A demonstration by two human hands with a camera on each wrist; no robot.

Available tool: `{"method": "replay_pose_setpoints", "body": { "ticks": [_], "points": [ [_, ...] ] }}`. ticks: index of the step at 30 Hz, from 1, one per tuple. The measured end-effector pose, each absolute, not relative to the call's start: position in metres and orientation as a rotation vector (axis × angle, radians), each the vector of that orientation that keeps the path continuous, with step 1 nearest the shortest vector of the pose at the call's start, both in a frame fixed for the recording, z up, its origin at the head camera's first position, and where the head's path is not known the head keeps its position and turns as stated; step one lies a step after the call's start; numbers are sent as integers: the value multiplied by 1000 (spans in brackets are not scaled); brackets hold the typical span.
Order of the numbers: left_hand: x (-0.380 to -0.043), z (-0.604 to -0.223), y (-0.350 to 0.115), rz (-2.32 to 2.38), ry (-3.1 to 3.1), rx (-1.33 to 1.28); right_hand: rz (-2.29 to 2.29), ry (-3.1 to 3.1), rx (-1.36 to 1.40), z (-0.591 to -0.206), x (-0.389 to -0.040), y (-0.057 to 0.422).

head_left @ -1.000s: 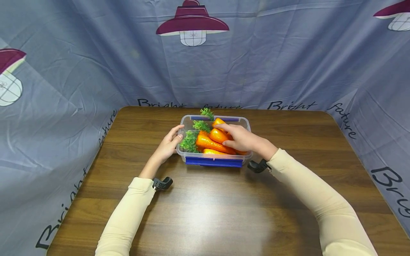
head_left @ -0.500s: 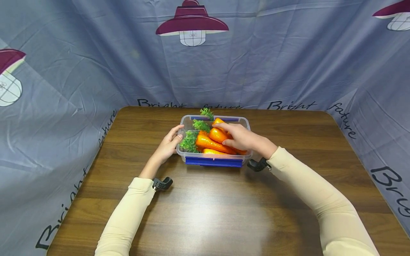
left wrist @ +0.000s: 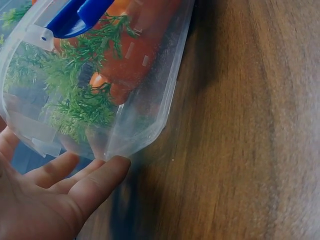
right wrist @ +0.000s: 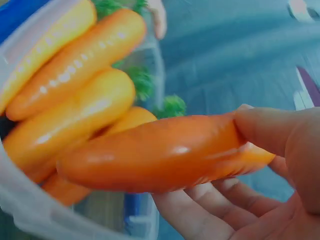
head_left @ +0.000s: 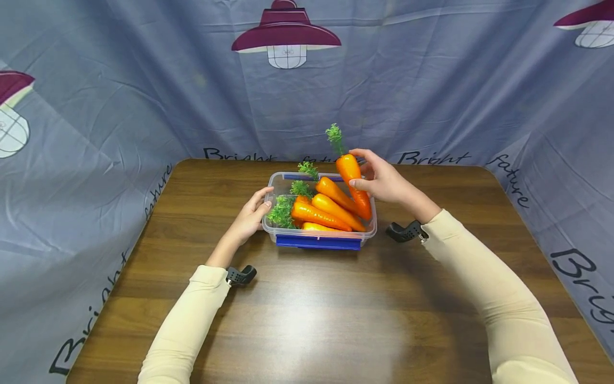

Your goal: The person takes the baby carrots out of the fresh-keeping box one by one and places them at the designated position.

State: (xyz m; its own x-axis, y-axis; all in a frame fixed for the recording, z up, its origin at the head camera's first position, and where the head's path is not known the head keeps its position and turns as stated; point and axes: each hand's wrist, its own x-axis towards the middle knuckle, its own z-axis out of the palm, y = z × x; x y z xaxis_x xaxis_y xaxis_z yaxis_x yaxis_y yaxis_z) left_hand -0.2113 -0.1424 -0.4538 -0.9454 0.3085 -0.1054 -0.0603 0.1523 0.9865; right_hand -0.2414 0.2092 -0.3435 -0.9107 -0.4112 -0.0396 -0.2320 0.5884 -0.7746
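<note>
In the head view, my right hand [head_left: 381,176] grips an orange toy carrot [head_left: 349,168] with a green leafy top. It is tilted, leaf end up and away, its tip low over the right end of a clear plastic container [head_left: 318,233] with blue latches. In the right wrist view, thumb and fingers hold the thick end of this carrot [right wrist: 155,152]. Several more carrots [head_left: 331,210] lie in the container, leaves to the left. My left hand [head_left: 249,217] rests against the container's left end; in the left wrist view, extended fingers [left wrist: 102,182] touch its wall.
The container stands on a brown wooden table [head_left: 297,309], near the back edge. A blue-grey curtain [head_left: 408,90] with printed lamps and lettering hangs behind and at the sides. A black band [head_left: 242,275] is on the left wrist and another band [head_left: 405,231] on the right.
My right hand has lifted a carrot from the pile and moved it up and to the right. The left hand and the container have stayed nearly in place.
</note>
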Motion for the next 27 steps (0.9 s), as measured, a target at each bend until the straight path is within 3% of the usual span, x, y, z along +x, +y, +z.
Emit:
{"method": "replay_pose_setpoints", "body": {
  "ticks": [12, 27],
  "points": [
    [-209, -451, -142, 1864, 2142, 254, -1478, 2422, -164, -351, -248, 260],
    [-210, -454, -143, 1865, 2142, 257, -1534, 2383, 46, -404, -240, 290]
  ]
}}
